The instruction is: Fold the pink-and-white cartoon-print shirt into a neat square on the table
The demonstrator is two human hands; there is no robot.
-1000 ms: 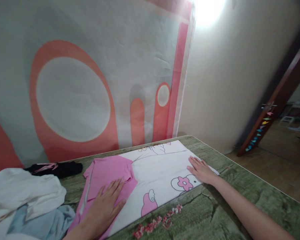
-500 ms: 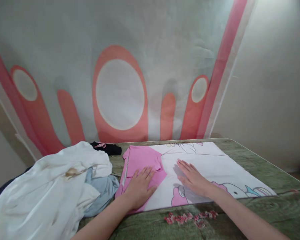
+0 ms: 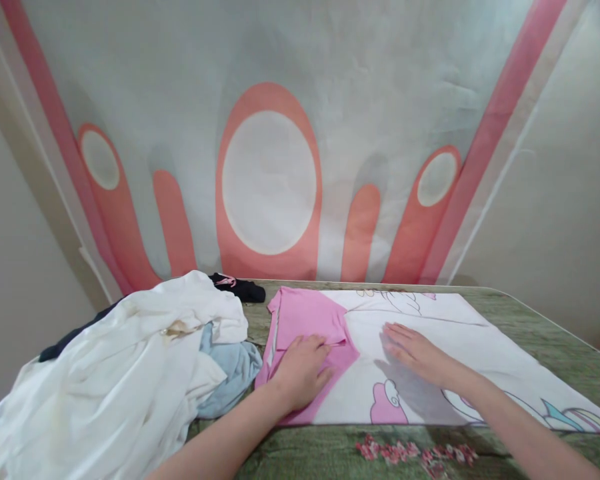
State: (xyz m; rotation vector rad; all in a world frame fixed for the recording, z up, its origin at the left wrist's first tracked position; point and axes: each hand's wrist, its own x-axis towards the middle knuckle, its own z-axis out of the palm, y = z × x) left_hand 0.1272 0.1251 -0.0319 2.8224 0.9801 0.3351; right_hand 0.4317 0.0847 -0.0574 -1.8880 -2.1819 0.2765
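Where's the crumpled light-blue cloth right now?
Head view, left of centre: the crumpled light-blue cloth sits partly under the heaped white cloth, just left of the flat pink-and-white printed garment.

Table (image 3: 523, 327) has a greenish wood-grain look, with pink blossoms (image 3: 393, 452) near the front. There's 1 pink-and-white garment (image 3: 370, 333) spread flat on it, a white cloth heap (image 3: 125, 373) on the left, light blue cloth (image 3: 235, 370) between those 2, and black fabric (image 3: 247, 291) further back.
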